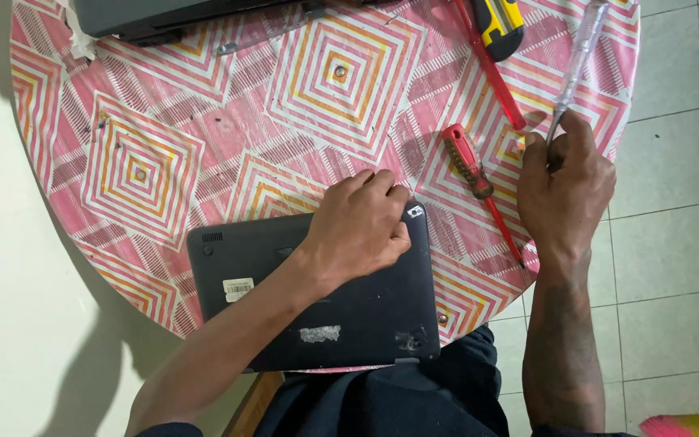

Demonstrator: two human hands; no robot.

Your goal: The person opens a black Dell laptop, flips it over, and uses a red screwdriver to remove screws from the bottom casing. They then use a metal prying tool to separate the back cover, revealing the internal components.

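Note:
A dark grey laptop (349,311) lies closed and bottom-up at the near edge of a round table (204,129) with a pink patterned cover. My left hand (359,224) rests on the laptop's far right corner, fingers curled over its edge. My right hand (564,190) sits on the table's right side, closed around the tip end of a clear-handled screwdriver (578,61) that points away from me. A red-handled screwdriver (479,182) lies on the table just left of that hand.
A second red screwdriver (491,69) and a yellow-and-black tool handle (499,23) lie at the far right. Another dark device (163,16) sits at the far edge. Small screws (340,71) dot the cover. Tiled floor lies to the right.

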